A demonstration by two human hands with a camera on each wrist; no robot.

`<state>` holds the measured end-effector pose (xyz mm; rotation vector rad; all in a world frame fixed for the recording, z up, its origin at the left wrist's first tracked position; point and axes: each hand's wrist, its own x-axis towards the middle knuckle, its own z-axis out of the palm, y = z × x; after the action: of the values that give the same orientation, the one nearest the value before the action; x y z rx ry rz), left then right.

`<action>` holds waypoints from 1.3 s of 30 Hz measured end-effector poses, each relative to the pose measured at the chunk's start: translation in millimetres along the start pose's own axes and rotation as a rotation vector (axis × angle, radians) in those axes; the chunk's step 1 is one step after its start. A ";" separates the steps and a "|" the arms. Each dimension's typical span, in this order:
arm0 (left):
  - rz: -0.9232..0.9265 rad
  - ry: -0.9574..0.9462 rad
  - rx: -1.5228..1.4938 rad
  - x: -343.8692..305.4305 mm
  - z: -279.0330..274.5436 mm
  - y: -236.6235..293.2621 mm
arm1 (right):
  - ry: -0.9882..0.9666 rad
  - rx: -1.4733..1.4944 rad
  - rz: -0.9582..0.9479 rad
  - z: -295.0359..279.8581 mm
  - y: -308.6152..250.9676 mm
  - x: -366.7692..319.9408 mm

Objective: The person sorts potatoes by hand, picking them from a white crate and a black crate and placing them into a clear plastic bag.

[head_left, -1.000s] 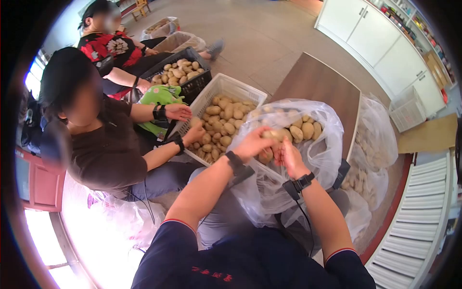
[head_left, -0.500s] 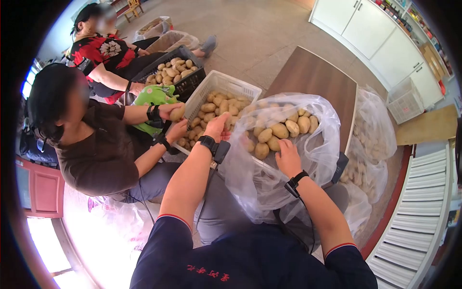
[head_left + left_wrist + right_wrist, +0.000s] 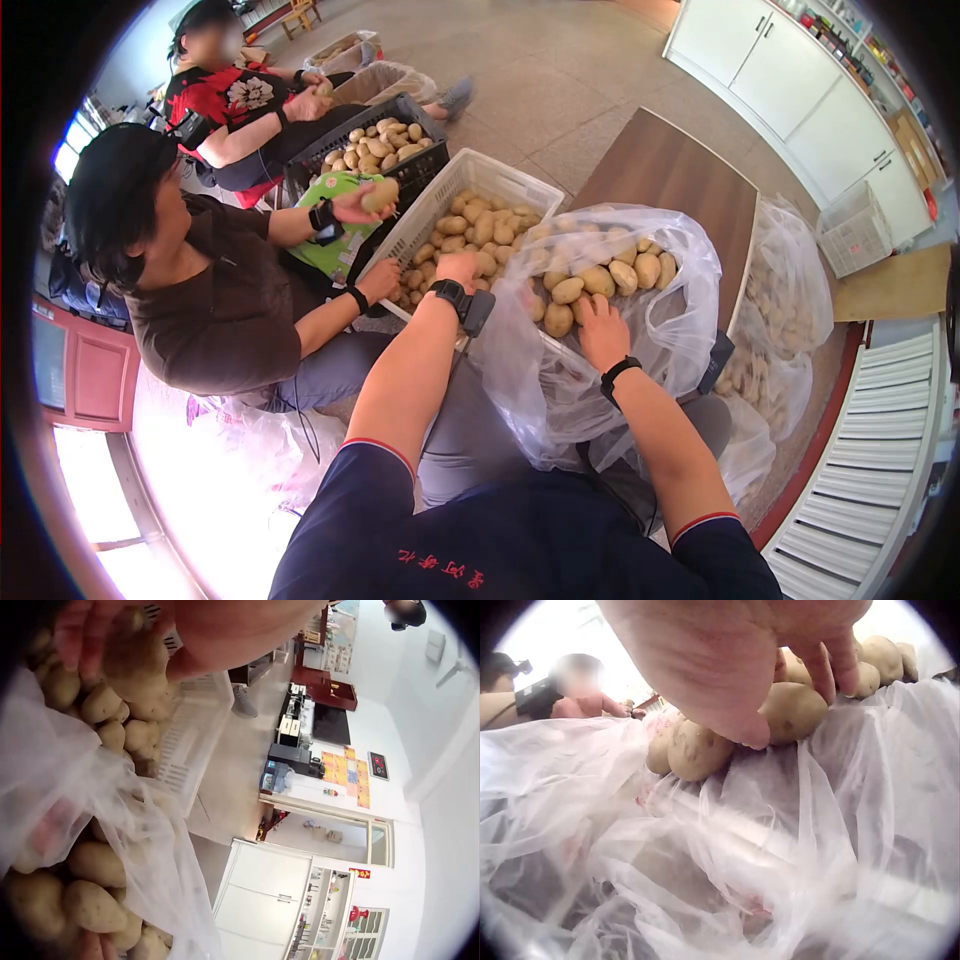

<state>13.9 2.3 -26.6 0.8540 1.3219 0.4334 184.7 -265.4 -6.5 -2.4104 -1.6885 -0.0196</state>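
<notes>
My left hand (image 3: 458, 268) reaches down among the potatoes in the white crate (image 3: 545, 190). In the left wrist view its fingers and thumb lie around a potato (image 3: 135, 667). My right hand (image 3: 603, 335) is at the open plastic bag (image 3: 680, 300), over the potatoes (image 3: 625, 277) heaped in it. The right wrist view has its thumb and fingers curled about one potato (image 3: 793, 712), with another potato (image 3: 697, 752) beside the thumb.
A person in a brown shirt (image 3: 230, 300) sits at the left, holding a potato (image 3: 380, 195) by the white crate. Beyond are a black crate (image 3: 425, 155) of potatoes and another seated person (image 3: 240, 110). A brown tabletop (image 3: 660, 165) lies behind the bag; filled bags (image 3: 780, 290) stand right.
My hands, together at a potato over the bag a second ago, have parted. The left has gone left and down into the white crate; the right has lowered onto the bag's potatoes.
</notes>
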 end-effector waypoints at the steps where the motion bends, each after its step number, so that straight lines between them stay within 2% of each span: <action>1: 0.041 0.008 0.020 0.5 -1.6 0.6 | 0.023 0.001 0.019 2.0 1.6 -1.3; 4: 0.157 0.020 0.082 -0.8 3.5 -0.2 | -0.030 0.006 0.063 -3.1 -1.4 -4.1; 8: 0.278 -0.026 0.046 -67.2 28.5 26.4 | -0.014 -0.025 0.106 2.9 -0.7 -11.2; 9: 0.277 -0.032 0.045 -71.7 30.6 27.4 | -0.014 -0.029 0.110 2.9 0.7 -14.3; 11: 0.290 -0.207 0.031 -80.1 32.4 29.7 | 0.049 0.018 0.095 3.6 2.1 -22.5; 12: 0.286 -0.208 0.030 -83.5 33.4 30.8 | 0.046 0.017 0.096 4.0 3.6 -27.0; 14: 0.238 -0.326 0.032 -86.9 35.3 31.0 | 0.060 0.054 0.112 3.7 6.1 -36.0; 21: 0.187 -0.437 0.037 -90.2 38.6 25.4 | 0.029 0.103 0.227 2.1 6.4 -53.0; 24: 0.163 -0.456 0.068 -95.0 40.9 24.1 | 0.098 0.260 0.325 16.7 19.1 -47.4; 26: 0.179 -0.489 0.026 -94.8 38.9 23.1 | 0.188 0.569 0.423 49.8 42.4 -45.1; 27: 0.175 -0.502 0.030 -95.7 39.2 24.1 | 0.193 0.563 0.434 34.3 41.3 -42.7; 29: 0.185 -0.492 0.002 -98.9 37.4 26.8 | -0.107 1.410 0.962 10.1 39.1 -41.2; 30: 0.180 -0.494 -0.018 -101.7 36.4 28.1 | -0.104 1.407 0.964 13.4 42.5 -43.4; 32: 0.182 -0.506 -0.030 -107.7 35.0 29.1 | -0.139 1.728 0.973 13.2 43.2 -45.6; 33: 0.183 -0.514 -0.040 -109.8 33.4 28.5 | -0.150 1.727 0.971 11.0 42.9 -46.6; 35: 0.207 -0.508 -0.023 -108.6 37.7 21.3 | -0.244 1.966 0.859 2.5 37.1 -45.0; 39: 0.260 -0.573 0.133 -110.7 42.8 13.1 | -0.362 2.057 0.734 -15.9 16.0 -32.0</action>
<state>31.9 -81.1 57.0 1.1645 0.7184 0.2723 190.2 -303.1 2.6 -1.0316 -0.0772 1.4145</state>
